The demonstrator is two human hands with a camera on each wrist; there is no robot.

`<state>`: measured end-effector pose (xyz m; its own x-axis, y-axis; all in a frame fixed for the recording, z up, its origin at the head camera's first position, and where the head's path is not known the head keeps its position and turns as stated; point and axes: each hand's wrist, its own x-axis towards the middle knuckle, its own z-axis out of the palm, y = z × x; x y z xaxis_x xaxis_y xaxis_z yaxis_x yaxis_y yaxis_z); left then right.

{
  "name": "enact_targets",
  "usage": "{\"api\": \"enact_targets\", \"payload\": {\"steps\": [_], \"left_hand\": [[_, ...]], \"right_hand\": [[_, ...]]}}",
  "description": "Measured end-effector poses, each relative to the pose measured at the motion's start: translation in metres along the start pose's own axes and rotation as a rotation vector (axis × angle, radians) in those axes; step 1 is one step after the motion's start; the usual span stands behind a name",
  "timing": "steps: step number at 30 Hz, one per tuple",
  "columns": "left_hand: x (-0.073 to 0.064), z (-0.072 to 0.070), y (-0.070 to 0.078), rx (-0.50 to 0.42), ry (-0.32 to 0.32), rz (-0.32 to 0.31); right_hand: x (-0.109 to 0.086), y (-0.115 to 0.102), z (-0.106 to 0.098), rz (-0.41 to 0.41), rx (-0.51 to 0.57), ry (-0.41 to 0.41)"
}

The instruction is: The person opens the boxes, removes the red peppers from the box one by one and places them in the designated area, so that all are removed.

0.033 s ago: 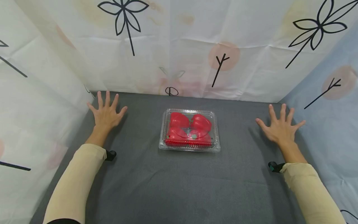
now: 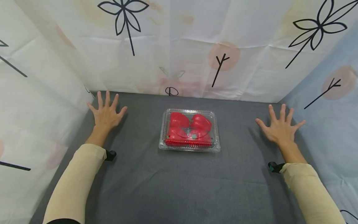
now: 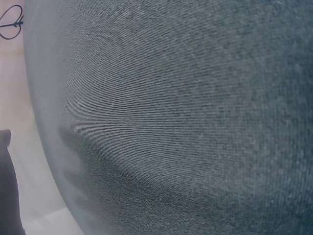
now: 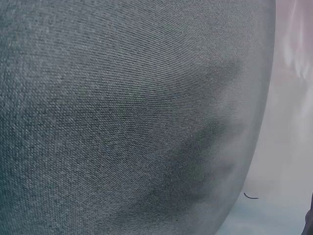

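A clear plastic clamshell box (image 2: 190, 149) lies near the middle of the grey cloth, its lid down over several red bell peppers (image 2: 201, 122). Well to its left, at the far left of the cloth, my left hand (image 2: 106, 117) spreads its fingers wide and holds nothing. On the far right, my right hand (image 2: 280, 128) is likewise splayed and bare. Both are apart from the box, palms down; whether they touch the cloth I cannot tell. The wrist views show mostly cloth with hand shadows.
The grey cloth (image 2: 179, 189) covers the table. White patterned curtains (image 2: 193, 62) stand along the back and left, and a bluish one (image 2: 332, 130) along the right, close to my right hand. Each wrist carries a small black device (image 2: 111, 155).
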<state>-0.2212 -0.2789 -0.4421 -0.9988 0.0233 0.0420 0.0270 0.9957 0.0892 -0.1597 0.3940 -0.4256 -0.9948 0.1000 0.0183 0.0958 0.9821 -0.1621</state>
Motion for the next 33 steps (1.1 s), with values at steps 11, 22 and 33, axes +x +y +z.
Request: {"api": "enact_targets", "payload": {"steps": [11, 22, 33], "left_hand": [[-0.002, 0.001, -0.003, -0.014, -0.002, -0.012], [-0.003, 0.001, -0.001, -0.005, 0.000, -0.003], [-0.004, -0.003, 0.003, 0.008, -0.002, 0.010]], "right_hand": [[-0.003, -0.001, 0.002, -0.023, -0.005, -0.003], [-0.005, -0.014, -0.006, -0.048, 0.001, 0.014], [-0.007, -0.023, -0.007, -0.079, -0.002, 0.003]]}}
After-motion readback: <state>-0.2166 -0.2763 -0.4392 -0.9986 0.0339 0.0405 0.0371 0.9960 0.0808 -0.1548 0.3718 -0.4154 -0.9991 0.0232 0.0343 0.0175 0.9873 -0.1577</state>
